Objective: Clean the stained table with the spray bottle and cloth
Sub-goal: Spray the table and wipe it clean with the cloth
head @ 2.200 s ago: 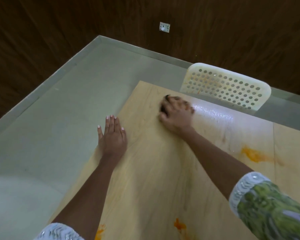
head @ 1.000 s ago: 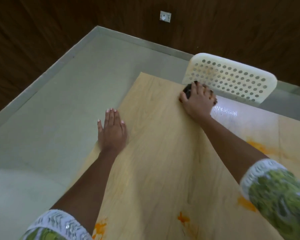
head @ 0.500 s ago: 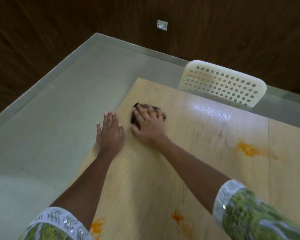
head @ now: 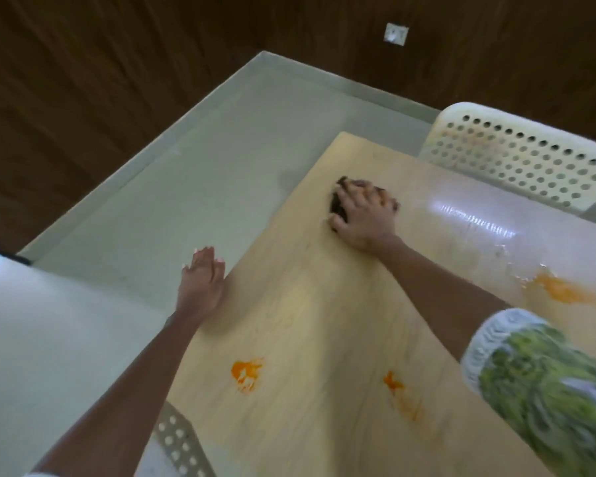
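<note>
Dark cloth (head: 338,201) lies under the pressing right hand (head: 363,218); left hand (head: 202,287) flat.

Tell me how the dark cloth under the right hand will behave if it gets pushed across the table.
The dark cloth looks bunched under the right hand, so probably soft and floppy. It should slide easily over the glossy, wet-looking table. Likely light; it could crumple rather than stay flat.

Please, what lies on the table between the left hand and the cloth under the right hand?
In the head view, only bare wood of the table lies between the left hand and the cloth.
</note>
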